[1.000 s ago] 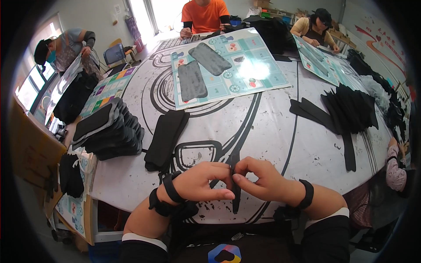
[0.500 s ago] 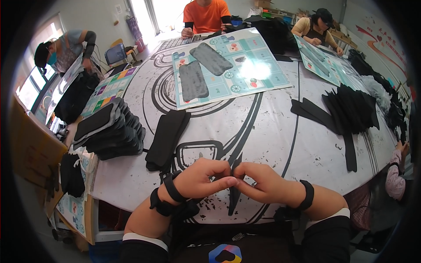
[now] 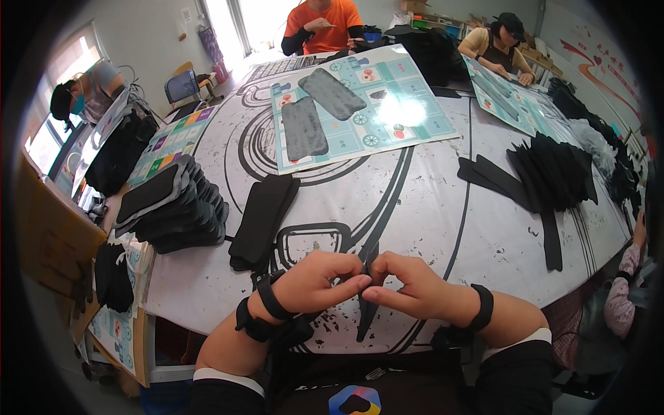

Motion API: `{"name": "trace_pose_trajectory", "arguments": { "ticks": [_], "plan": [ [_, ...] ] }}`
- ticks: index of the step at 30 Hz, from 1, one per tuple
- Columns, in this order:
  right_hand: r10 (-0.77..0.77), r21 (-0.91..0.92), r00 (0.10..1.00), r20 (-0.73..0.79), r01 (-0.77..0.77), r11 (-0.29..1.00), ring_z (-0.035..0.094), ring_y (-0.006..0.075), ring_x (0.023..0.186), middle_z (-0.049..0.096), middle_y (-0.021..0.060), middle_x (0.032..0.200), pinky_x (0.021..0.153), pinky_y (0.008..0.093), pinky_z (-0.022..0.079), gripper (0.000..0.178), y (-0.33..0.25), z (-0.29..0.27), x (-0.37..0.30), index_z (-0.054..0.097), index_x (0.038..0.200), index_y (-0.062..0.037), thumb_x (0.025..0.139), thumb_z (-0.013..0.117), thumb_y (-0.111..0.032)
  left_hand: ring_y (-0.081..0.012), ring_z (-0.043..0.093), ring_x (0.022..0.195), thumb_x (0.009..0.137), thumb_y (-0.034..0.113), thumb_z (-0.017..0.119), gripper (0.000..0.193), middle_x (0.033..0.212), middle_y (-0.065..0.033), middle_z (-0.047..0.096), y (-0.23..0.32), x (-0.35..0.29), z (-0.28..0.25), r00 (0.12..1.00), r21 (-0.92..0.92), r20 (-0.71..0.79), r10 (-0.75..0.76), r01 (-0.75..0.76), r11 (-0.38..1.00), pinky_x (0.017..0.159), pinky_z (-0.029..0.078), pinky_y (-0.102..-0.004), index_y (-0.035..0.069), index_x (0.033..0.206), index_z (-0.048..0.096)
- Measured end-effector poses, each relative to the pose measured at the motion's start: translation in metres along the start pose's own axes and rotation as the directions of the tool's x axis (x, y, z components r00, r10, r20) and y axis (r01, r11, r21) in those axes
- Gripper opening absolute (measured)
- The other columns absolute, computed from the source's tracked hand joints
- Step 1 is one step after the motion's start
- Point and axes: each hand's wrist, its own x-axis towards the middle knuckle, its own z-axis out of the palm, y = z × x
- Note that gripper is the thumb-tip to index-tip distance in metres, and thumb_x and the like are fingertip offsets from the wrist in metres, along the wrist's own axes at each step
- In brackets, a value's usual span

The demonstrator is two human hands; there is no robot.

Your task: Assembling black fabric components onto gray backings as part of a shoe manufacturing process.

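Close in front of me, a thin black fabric piece (image 3: 366,321) stands nearly edge-on, its lower end pointing toward me. My left hand (image 3: 319,278) pinches its upper part between thumb and index finger. My right hand (image 3: 418,287) is curled against the same piece from the other side, index fingertip touching it and thumb close by. The fingers hide the pinched part. Just beyond my left hand lies a small stack of long black fabric pieces (image 3: 263,218). Farther left rises a tall stack of grey and black pads (image 3: 173,200).
A printed board (image 3: 422,124) with two grey pads (image 3: 304,128) lies ahead on the patterned white table (image 3: 408,207). Fanned black pieces (image 3: 553,173) lie at the right. Co-workers sit left, ahead and right. A cardboard box (image 3: 55,214) stands at the left edge.
My right thumb has shifted slightly and parted from my left thumb; both hands stay at the black piece. The co-worker in orange has raised a hand, and the one at left bends lower.
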Motion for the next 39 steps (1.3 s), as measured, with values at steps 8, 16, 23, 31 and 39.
{"name": "trace_pose_trajectory", "arguments": {
  "ticks": [8,16,23,31,39],
  "plan": [
    [0.041,0.128,0.999,0.023,-0.044,0.991,0.052,0.0112,0.066,0.056,0.0042,0.073,0.063,0.0256,0.043,0.024,0.011,0.001,-0.001,0.054,0.087,-0.0015,0.093,0.053,-0.025,-0.0093,0.038,0.051,0.089,0.018,0.056,0.024,0.056,-0.002,0.045,0.0,-0.003,0.001,0.999,-0.068,0.031,-0.009,0.011,0.998,0.047,0.033,-0.0254,0.002,0.071,0.052],
    [0.178,0.334,0.984,-0.031,-0.157,0.929,0.052,0.0069,0.069,0.055,0.0008,0.075,0.064,0.0222,0.043,0.023,0.01,0.0,0.002,0.054,0.088,-0.0017,0.095,0.05,-0.023,-0.0065,0.039,0.055,0.09,0.019,0.055,0.027,0.057,0.0001,0.045,-0.007,-0.002,0.002,0.991,-0.156,-0.088,-0.096,0.081,0.984,0.05,0.033,-0.0235,0.002,0.07,0.052],
    [0.214,0.477,0.97,-0.116,-0.134,0.869,0.055,0.0069,0.075,0.055,0.0002,0.08,0.069,0.0208,0.044,0.021,0.009,0.006,0.001,0.052,0.091,-0.0031,0.095,0.049,-0.024,-0.0041,0.048,0.064,0.092,0.017,0.053,0.021,0.069,0.0017,0.055,-0.004,-0.003,0.005,0.973,-0.345,-0.141,-0.186,0.127,0.93,0.058,0.038,-0.0193,0.002,0.078,0.053],
    [0.211,0.585,0.951,-0.226,-0.041,0.81,0.054,0.0074,0.073,0.057,0.0008,0.08,0.07,0.0215,0.044,0.018,0.012,0.012,0.008,0.052,0.09,-0.0036,0.095,0.049,-0.021,-0.0079,0.057,0.069,0.093,0.017,0.051,0.019,0.075,-0.003,0.06,-0.01,-0.001,0.004,0.964,-0.552,-0.185,-0.191,0.059,0.832,0.065,0.045,-0.0207,0.002,0.081,0.054],
    [0.22,0.614,0.939,-0.263,-0.013,0.789,0.053,0.0069,0.072,0.056,0.0004,0.077,0.069,0.0216,0.043,0.018,0.014,0.01,0.01,0.052,0.089,-0.0041,0.095,0.049,-0.021,-0.0103,0.059,0.066,0.093,0.018,0.049,0.021,0.073,-0.0052,0.061,-0.013,0.001,0.006,0.956,-0.619,-0.208,-0.205,0.034,0.785,0.065,0.046,-0.022,0.001,0.082,0.053]
  ]
}}
